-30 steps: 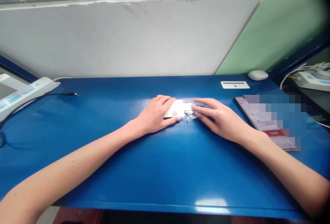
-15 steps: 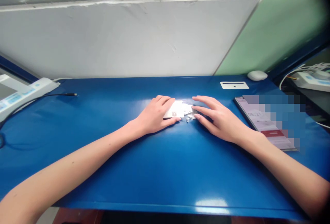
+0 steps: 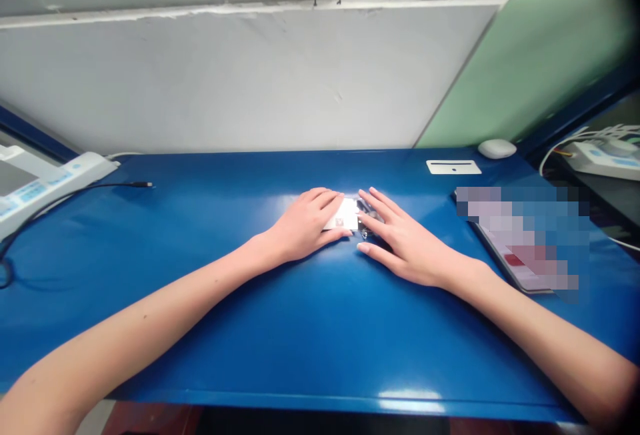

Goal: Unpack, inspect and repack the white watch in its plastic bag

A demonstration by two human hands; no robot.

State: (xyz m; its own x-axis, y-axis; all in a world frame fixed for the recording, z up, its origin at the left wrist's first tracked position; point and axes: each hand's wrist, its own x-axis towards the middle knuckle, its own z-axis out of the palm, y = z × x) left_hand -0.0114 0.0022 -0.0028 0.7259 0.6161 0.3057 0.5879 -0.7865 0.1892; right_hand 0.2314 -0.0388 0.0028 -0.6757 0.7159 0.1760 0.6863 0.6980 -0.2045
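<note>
Looking down through the head camera, I have the white packet (image 3: 349,215) lying between both hands, flat on the blue table (image 3: 300,328) as near as I can judge. On my side of the feed, the left hand (image 3: 301,227) covers its left end: the fingers, bent and held together, lie over the top and far edge, the thumb runs along the near edge, and the packet is pinched between them. A small printed mark shows near the thumb.

From the right, the right hand (image 3: 405,238) reaches in with fingers spread, thumb set well apart on the near side. Its fingertips point at the packet's right end, above and beside a shiny crinkled wrapper (image 3: 365,235); whether they touch it I cannot tell, since the hand hides part of it.

Off beyond the right forearm I see a phone (image 3: 520,278), partly pixelated, and farther back a white slotted piece (image 3: 453,167) near a rounded white case (image 3: 497,149).
</note>
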